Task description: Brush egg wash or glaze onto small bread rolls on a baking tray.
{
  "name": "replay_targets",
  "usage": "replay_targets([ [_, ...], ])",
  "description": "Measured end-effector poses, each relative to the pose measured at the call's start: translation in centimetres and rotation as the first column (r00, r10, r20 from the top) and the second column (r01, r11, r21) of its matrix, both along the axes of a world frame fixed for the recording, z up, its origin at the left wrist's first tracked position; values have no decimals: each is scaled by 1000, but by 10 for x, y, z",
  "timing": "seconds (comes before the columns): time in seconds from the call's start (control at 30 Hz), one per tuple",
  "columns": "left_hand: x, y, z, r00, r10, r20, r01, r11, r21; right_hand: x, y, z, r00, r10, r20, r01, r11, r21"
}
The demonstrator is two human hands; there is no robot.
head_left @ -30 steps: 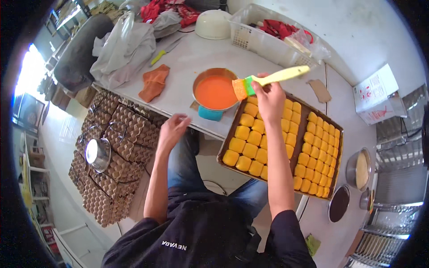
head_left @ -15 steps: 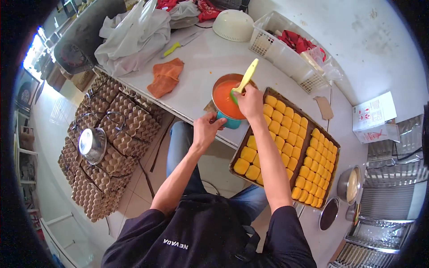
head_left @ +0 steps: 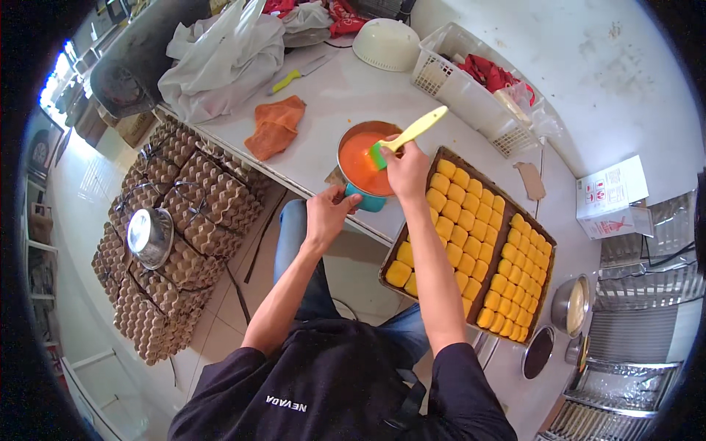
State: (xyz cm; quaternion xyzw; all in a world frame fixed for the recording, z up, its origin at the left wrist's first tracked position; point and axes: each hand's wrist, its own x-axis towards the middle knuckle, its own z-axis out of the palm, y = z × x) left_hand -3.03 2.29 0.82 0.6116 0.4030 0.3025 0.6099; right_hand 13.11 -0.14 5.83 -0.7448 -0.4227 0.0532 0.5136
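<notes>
My left hand grips the side of a teal saucepan, thumb on its outside, at the table's front edge. Orange liquid fills much of it. In my right hand is a pastry brush with a yellow handle and green bristles; it slants over the saucepan, its bristle tips at the liquid. To the right lies a dark baking tray, partly behind my right forearm. Rows of small glossy yellow buns cover it in two blocks with a bare strip between.
An orange cloth, a knife and white plastic bags lie left and back on the table. A white basket and upturned bowl stand behind. Metal bowls sit right of the tray. Stacked egg trays stand left.
The brush has swung lower, its handle leaning further right and its bristles now showing more. Both hands and the saucepan have shifted slightly left in view.
</notes>
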Motion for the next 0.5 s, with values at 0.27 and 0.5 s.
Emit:
replay_targets([
  [0.27, -21, 16, -8, 998, 66, -15, -65, 997, 44, 16, -7, 9, 994, -70, -86, 68, 997, -23],
  [0.5, -91, 47, -100, 816, 361, -451, -229, 919, 321, -16, -20, 71, 990, -115, 87, 85, 955, 285],
])
